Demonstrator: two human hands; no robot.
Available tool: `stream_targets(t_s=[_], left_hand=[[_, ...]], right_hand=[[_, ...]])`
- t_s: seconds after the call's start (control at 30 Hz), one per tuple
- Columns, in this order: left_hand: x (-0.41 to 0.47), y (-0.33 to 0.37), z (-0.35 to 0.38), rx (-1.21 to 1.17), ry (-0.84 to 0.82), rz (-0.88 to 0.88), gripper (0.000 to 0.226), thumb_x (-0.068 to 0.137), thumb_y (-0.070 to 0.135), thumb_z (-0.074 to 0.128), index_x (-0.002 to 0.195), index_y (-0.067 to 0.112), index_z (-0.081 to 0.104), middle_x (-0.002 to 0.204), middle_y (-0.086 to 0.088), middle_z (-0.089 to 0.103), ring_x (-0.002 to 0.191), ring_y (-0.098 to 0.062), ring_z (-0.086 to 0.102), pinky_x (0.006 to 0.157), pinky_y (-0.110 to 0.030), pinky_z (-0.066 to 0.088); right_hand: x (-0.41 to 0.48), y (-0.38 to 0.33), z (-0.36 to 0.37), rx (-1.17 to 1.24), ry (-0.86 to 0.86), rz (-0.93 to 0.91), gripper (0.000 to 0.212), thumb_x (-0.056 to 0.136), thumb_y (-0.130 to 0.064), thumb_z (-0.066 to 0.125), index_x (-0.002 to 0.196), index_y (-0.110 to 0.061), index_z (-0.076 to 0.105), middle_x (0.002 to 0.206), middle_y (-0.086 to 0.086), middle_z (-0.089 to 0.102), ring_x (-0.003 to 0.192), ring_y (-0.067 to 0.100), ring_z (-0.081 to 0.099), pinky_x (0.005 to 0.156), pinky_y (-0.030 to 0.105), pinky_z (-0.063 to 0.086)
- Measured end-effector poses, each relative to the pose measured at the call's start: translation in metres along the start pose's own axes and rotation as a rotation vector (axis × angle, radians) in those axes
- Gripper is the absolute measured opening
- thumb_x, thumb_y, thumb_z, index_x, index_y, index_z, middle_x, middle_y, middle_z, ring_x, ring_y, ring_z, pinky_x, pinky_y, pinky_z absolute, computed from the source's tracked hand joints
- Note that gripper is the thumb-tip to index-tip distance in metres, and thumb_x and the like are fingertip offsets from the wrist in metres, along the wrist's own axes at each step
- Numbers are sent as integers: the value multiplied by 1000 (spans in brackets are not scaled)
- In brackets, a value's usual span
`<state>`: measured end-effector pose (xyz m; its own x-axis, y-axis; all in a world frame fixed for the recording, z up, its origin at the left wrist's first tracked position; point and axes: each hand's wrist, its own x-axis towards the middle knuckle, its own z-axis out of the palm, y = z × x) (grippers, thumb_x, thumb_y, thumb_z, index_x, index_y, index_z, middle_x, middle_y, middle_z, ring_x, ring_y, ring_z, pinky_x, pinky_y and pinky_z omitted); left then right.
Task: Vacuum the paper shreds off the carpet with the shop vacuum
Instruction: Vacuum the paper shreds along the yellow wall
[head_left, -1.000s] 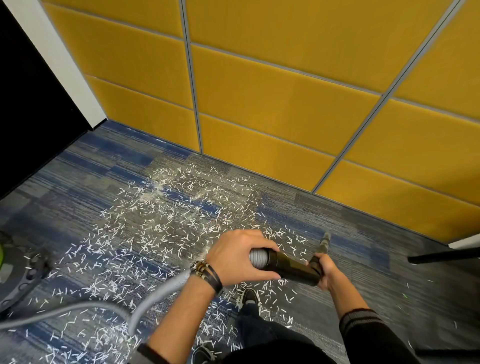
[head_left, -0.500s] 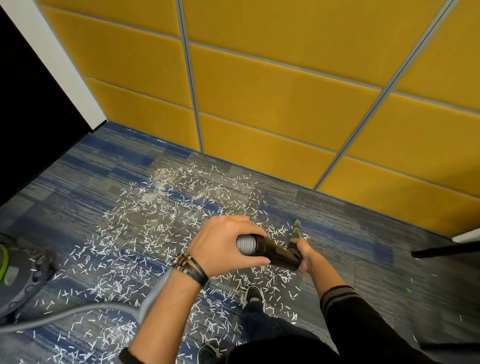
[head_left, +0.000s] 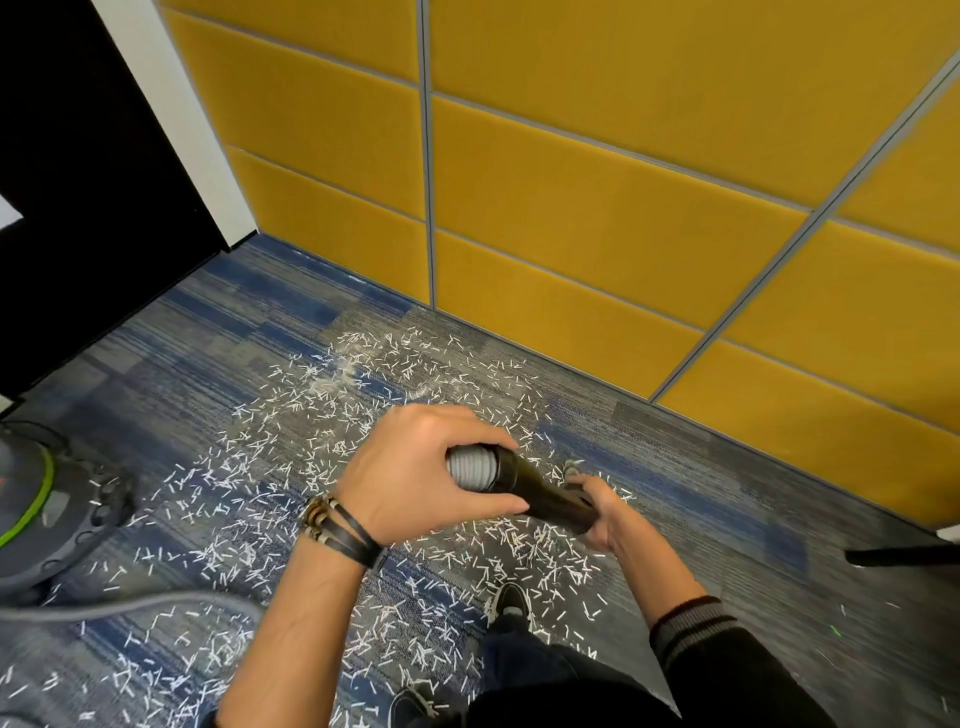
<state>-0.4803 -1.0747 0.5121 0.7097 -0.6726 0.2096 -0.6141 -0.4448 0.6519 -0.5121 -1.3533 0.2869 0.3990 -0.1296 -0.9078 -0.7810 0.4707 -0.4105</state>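
A person is standing on a carpet (head_left: 727, 493) and looking down at both arms. The left hand (head_left: 426, 473) is reaching forward, palm down. Its fingers and thumb are curling tightly around the top of a black wand (head_left: 540, 493), where the grey ribbed hose (head_left: 467, 467) is joining it. The right hand (head_left: 610, 512) is gripping the wand's lower end, fingers wrapping round it. The tip beyond is too blurred to make out. Bracelets (head_left: 337, 530) are sitting on the left wrist.

Well to the left of the wand, the vacuum (head_left: 31, 514) is standing on the carpet. Beyond the wand, yellow wall panels (head_left: 597, 208) are rising. White paper shreds (head_left: 291, 467) are lying all around the wand: beneath it, spreading to its left, and around the shoe (head_left: 511, 597) just below it.
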Motion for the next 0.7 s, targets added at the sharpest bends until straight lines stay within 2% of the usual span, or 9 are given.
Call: stream_targets(t_s=[0.07, 0.17, 0.3, 0.43, 0.53, 0.6, 0.7], left_hand=[[2, 4, 1, 30, 2, 3, 49, 70, 72, 76, 107, 41, 76, 91, 26, 68, 83, 5, 65, 79, -29, 61], [-1, 6, 12, 80, -50, -11, 47, 70, 69, 79, 109, 42, 76, 91, 22, 67, 82, 2, 63, 78, -26, 59], [-8, -2, 21, 84, -34, -59, 44, 71, 58, 88, 110, 42, 76, 90, 21, 62, 80, 5, 59, 75, -16, 48], [-16, -17, 9, 22, -72, -91, 43, 67, 58, 90, 105, 44, 76, 90, 22, 64, 82, 4, 62, 76, -24, 57], [-22, -20, 3, 6, -120, -81, 47, 65, 66, 85, 105, 43, 77, 91, 25, 64, 85, 5, 63, 79, -26, 58], [-25, -18, 3, 29, -147, -87, 53, 64, 73, 80, 107, 43, 76, 94, 27, 66, 86, 6, 63, 82, -26, 59], [-30, -16, 5, 85, -187, -164, 61, 62, 78, 79, 111, 41, 74, 95, 30, 69, 86, 7, 64, 86, -26, 59]], right_hand=[[0, -12, 2, -3, 6, -33, 22, 100, -29, 47, 111, -11, 39, 75, 11, 54, 57, 28, 58, 45, 35, 55], [2, -19, 8, -40, 37, -23, 24, 100, -33, 45, 107, -11, 39, 77, 11, 52, 62, 29, 55, 50, 39, 56], [9, -22, 21, -179, 42, 5, 24, 97, -31, 47, 110, -12, 40, 86, 13, 56, 67, 31, 62, 61, 49, 59], [2, -3, 34, -126, 40, 45, 23, 100, -33, 41, 106, -11, 37, 84, 13, 58, 72, 32, 63, 72, 50, 59], [0, 18, 32, -47, 39, 51, 21, 103, -32, 39, 97, -11, 39, 64, 11, 58, 57, 27, 62, 63, 45, 59], [-2, 30, 27, -22, 48, 42, 23, 104, -32, 40, 92, -12, 39, 53, 11, 58, 49, 25, 62, 62, 40, 54], [-6, 40, 19, -1, 61, 33, 22, 102, -33, 42, 106, -11, 40, 74, 16, 64, 65, 29, 63, 60, 37, 57]])
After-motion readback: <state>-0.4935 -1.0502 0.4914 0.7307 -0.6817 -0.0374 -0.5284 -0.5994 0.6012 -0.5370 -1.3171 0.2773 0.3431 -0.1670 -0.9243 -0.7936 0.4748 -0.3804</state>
